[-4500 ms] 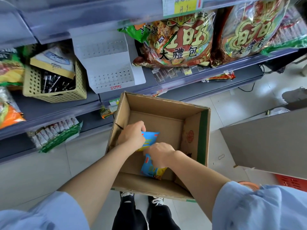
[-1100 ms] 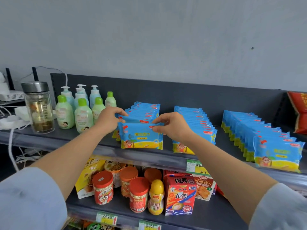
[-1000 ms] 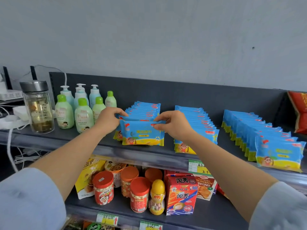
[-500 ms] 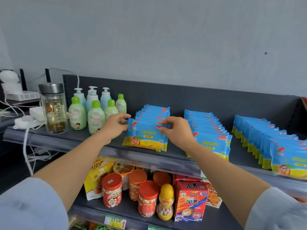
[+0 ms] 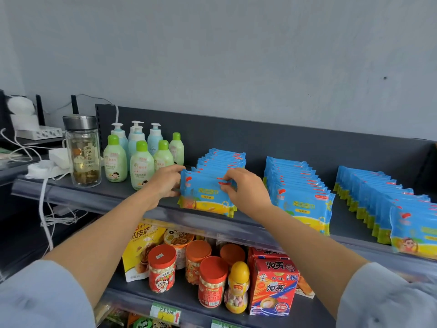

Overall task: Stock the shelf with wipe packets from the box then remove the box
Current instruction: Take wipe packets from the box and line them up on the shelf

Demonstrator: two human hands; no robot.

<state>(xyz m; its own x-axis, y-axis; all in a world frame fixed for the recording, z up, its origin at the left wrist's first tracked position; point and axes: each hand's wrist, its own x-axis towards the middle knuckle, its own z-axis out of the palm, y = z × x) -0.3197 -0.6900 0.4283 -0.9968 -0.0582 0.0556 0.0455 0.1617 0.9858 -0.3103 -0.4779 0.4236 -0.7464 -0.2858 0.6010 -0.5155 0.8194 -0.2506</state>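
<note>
Head view shows us standing at the top shelf (image 5: 99,197), both hands on the front wipe packet (image 5: 205,195) of the leftmost row. A second ago we held that packet upright and clear of the row; now it leans back against the packets behind it, its bottom edge on the shelf. Our left hand (image 5: 163,183) pinches its left edge, and our right hand (image 5: 246,190) pinches the top right corner near the red tab. Two more full rows (image 5: 298,185) sit to the right. We judge this packet nearly placed; the box, last seen on the floor, is out of view and remains to be removed.
</note>
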